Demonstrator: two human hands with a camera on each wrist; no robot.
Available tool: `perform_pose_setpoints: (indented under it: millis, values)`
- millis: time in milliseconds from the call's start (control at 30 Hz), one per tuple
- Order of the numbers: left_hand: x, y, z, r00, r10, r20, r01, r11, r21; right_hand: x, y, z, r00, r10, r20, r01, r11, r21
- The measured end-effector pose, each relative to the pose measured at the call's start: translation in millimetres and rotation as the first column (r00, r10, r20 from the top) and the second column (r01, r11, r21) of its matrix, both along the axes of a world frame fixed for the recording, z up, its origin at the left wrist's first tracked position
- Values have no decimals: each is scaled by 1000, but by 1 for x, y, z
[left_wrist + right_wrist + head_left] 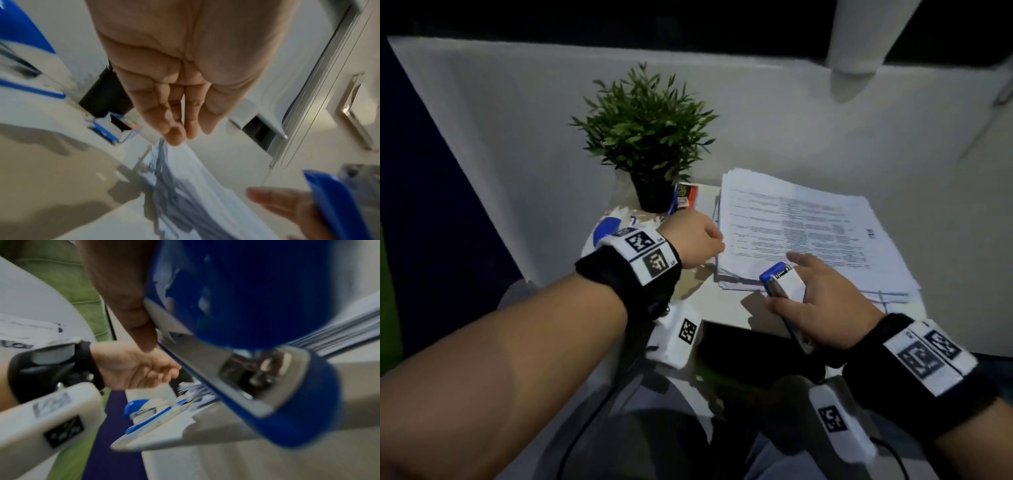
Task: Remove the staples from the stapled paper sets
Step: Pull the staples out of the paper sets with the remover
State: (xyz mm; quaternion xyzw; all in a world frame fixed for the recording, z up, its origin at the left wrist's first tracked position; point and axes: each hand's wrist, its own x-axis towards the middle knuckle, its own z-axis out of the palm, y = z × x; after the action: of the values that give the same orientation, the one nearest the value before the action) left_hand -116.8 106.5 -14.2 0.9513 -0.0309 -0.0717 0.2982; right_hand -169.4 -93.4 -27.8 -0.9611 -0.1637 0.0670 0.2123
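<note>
Stapled paper sets, white printed sheets piled in a loose stack (808, 233), lie on the right half of the small white table (726, 305), their long axis running from the near left corner away to the far right. The near left corner of the pile is the part that matters: both hands converge on it. The left hand (695, 240) sits at the pile's left edge, its fingers curled in toward the sheets; in the left wrist view the fingertips (174, 136) meet at the paper's edge and seem to pinch it, though blur leaves that uncertain. The right hand (822, 308) is at the near edge, its fingers wrapped round a blue and white stapler-shaped tool (784, 284) whose blue nose points at that same corner and hangs just above it. The index finger is stretched forward over the paper.

By my reading, the coming move turns on the tool's nose reaching the stapled corner while the left hand steadies or lifts the sheets; the left hand is nearer the far part of that edge, the right nearer the corner itself. No staple can be made out.

Farther left on the table lies a second blue and white stapler (148, 412), and beyond it stands a green leafy plant in a black pot (643, 137) with a small orange and black box (686, 195) beside it.
</note>
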Motion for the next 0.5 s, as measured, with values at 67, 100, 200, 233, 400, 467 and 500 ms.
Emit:
perform_pose_setpoints:
  millis: [67,100,200,233,400,467,500]
  values:
    - [8,-14,-9,997,-35,-69,49,977,209,2,-23,0,994,-63,-94,49,988,-146]
    - [10,-18,-12,995,-24,-99,49,965,256,3,-33,-2,986,-86,-142,54,975,-213]
    - [12,-28,-16,993,12,-119,33,928,370,1,-49,-11,980,-86,-180,6,915,-404]
    - [11,-31,-14,994,2,-108,45,902,430,2,-52,-14,983,-69,-170,-13,898,-440]
    - [1,-51,-3,995,-82,-60,102,771,628,6,-46,-17,982,-68,-174,-19,891,-453]
    - [-4,-58,-2,996,-84,-40,89,750,655,8,-45,-17,983,-63,-174,-30,874,-485]
    - [-5,-61,-2,996,-90,-25,84,744,663,9,-46,-17,983,-58,-175,-38,867,-497]
